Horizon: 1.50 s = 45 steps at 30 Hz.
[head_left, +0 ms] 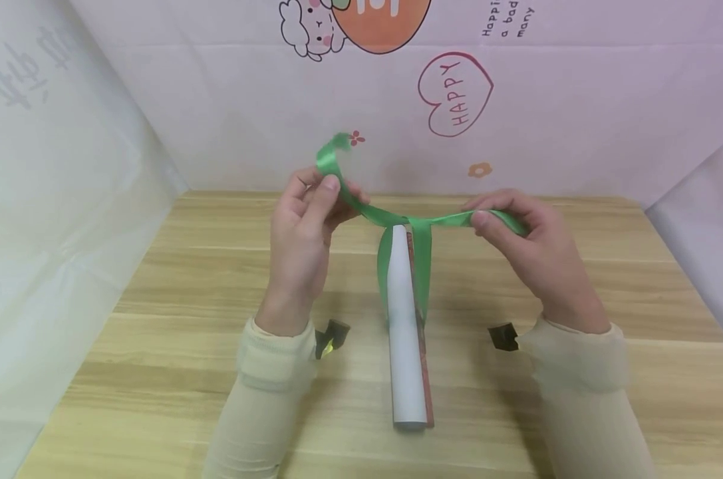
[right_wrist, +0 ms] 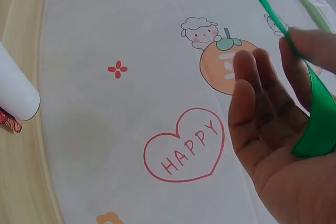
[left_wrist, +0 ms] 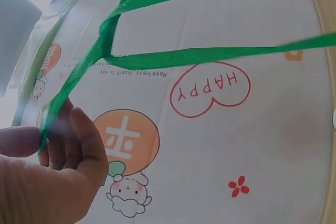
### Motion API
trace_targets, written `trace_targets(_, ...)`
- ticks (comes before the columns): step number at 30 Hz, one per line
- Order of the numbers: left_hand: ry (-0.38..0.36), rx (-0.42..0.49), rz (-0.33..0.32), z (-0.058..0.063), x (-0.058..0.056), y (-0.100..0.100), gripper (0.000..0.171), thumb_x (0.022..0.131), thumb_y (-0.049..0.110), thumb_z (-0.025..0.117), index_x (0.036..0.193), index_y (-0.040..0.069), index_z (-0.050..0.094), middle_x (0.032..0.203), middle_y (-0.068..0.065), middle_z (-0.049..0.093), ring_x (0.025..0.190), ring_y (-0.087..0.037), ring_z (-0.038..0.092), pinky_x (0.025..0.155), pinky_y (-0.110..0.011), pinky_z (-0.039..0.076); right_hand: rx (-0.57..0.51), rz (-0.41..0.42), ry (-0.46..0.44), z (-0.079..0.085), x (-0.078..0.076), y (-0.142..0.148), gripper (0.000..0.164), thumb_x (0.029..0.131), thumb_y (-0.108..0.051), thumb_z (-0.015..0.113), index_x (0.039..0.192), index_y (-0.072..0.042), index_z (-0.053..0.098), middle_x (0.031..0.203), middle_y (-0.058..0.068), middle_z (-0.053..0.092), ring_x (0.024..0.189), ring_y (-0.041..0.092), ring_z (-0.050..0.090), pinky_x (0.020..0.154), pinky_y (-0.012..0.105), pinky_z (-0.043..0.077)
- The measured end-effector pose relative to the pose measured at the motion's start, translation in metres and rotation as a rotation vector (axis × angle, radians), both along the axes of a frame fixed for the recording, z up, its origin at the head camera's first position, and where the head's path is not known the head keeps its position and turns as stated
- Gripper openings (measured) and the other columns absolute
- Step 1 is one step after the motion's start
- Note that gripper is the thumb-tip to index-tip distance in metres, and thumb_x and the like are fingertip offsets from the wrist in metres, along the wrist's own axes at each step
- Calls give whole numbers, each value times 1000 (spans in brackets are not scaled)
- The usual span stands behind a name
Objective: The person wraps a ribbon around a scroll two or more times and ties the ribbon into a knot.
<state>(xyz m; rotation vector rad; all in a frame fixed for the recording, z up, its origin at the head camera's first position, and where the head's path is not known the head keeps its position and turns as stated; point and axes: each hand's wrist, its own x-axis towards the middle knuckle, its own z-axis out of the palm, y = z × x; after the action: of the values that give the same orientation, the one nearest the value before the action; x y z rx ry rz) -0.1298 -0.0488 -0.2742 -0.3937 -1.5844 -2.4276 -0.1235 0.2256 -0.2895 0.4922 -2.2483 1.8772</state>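
Observation:
A green satin ribbon (head_left: 422, 266) loops under a paper roll (head_left: 404, 346), its two sides rising to a crossing above the far end. The roll is white outside with a red strip along its right side, and it lies lengthwise on the table. My left hand (head_left: 304, 233) pinches one ribbon tail between thumb and fingers, and the loose end curls above it. On the other side, my right hand (head_left: 525, 243) pinches the second tail, drawn out sideways. In the left wrist view, the ribbon (left_wrist: 105, 40) twists together where its strands meet. Whether a knot is formed there, I cannot tell.
The wooden table (head_left: 175, 346) ends at a white printed backdrop (head_left: 577, 120) with cartoon drawings. White cloth (head_left: 56, 219) hangs at the left side. Small dark wrist-worn pieces (head_left: 505, 337) stick out beside both sleeves.

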Motion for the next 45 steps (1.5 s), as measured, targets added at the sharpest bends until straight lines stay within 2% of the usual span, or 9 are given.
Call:
trace_targets(7, -114, 87, 26, -5, -8, -10, 23, 99, -7, 63, 103, 14, 70, 89, 6, 74, 85, -9, 70, 87, -28, 60, 37, -37, -47, -5, -2, 9, 6, 99, -7, 73, 103, -2, 73, 88, -3, 72, 83, 14, 64, 75, 18, 55)
trace_targets(12, -170, 77, 20, -8, -10, -29, 29, 102, -2, 62, 94, 21, 78, 89, 9, 75, 83, -8, 70, 85, -26, 59, 95, -41, -82, -11, -3, 19, 5, 99, -7, 73, 103, -4, 74, 92, -6, 73, 82, 9, 67, 76, 15, 57)
trace_targets(15, -181, 82, 35, -10, -8, -38, 27, 105, 2, 60, 91, 19, 76, 86, 9, 74, 85, -8, 71, 86, -27, 58, 147, -49, -100, -15, -2, 23, 5, 99, -7, 73, 104, -6, 74, 94, -8, 73, 81, 8, 67, 76, 14, 57)
trace_targets(21, -146, 113, 63, -15, -5, -48, 23, 106, 6, 60, 90, 17, 73, 91, 6, 74, 87, -10, 74, 90, -30, 61, 272, -58, -85, -21, 0, 27, 5, 100, -10, 73, 105, -9, 73, 90, -11, 70, 77, 9, 59, 68, 18, 50)
trace_targets(26, -146, 127, 59, -22, -3, -55, 20, 105, 7, 64, 91, 17, 74, 91, 5, 76, 85, -10, 75, 87, -28, 61, 303, -76, -112, -25, 2, 35, 8, 101, -13, 72, 107, -8, 73, 90, -12, 70, 78, 10, 60, 69, 19, 50)
trace_targets(30, -178, 175, 80, -28, -3, -66, 20, 105, 4, 62, 94, 15, 76, 87, 3, 77, 81, -10, 76, 82, -26, 62, 329, -107, -147, -30, 4, 47, 12, 102, -15, 71, 109, -5, 73, 96, -12, 71, 80, 9, 62, 71, 17, 52)
trace_targets(34, -222, 220, 94, -36, 0, -79, 13, 103, 7, 66, 95, 11, 75, 85, 2, 76, 80, -11, 75, 81, -26, 61, 352, -121, -174, -38, 6, 64, 14, 103, -17, 70, 110, -5, 73, 98, -8, 73, 83, 8, 66, 73, 16, 55)
trace_targets(37, -266, 225, 90, -42, 4, -88, 12, 105, 13, 66, 96, 10, 73, 84, 2, 74, 80, -12, 73, 83, -27, 60, 367, -127, -209, -42, 7, 73, 16, 103, -19, 71, 112, -7, 73, 95, -6, 73, 84, 8, 67, 75, 16, 56)
trace_targets(45, -347, 188, 62, -51, 17, -111, 23, 110, 28, 57, 99, 14, 73, 92, 3, 69, 87, -12, 68, 91, -27, 59, 440, -162, -276, -50, 12, 92, 17, 104, -23, 69, 115, -11, 72, 91, -12, 71, 86, 8, 65, 74, 18, 51)
